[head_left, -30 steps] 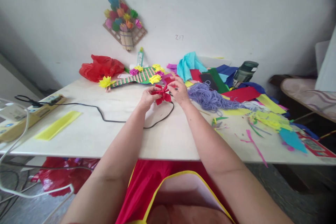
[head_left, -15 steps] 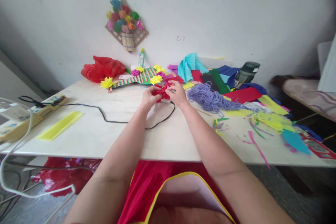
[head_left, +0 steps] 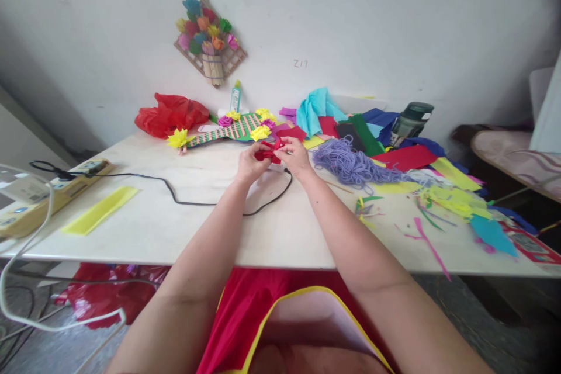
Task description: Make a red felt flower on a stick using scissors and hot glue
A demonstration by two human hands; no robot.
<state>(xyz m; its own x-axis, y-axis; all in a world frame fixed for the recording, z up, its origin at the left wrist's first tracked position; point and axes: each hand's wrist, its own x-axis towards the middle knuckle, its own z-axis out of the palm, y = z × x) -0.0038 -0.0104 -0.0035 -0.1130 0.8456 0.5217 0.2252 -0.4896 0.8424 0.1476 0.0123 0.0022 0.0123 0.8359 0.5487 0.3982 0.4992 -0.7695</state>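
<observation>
A red paper flower (head_left: 270,153) is held up between both hands over the middle of the table. My left hand (head_left: 252,163) pinches its left side, and my right hand (head_left: 294,156) has thumb and fingers closed on its right side. Fingers cover much of its edges. Just behind my hands lies a green guitar-shaped piece (head_left: 239,130) with pale strips across it and yellow and purple paper flowers around it. A black cord (head_left: 188,203) runs across the table to a spot below the hands, where a pale object is mostly hidden.
Purple yarn (head_left: 350,163) and coloured paper sheets (head_left: 407,158) crowd the right side, with a dark bottle (head_left: 412,123) behind. At left are a power strip (head_left: 65,193) and a yellow paper strip (head_left: 101,210). A red plastic bag (head_left: 170,115) sits by the wall.
The red flower has turned a little and its lower petals show less below the fingers. Both hands stay in nearly the same place, still gripping it.
</observation>
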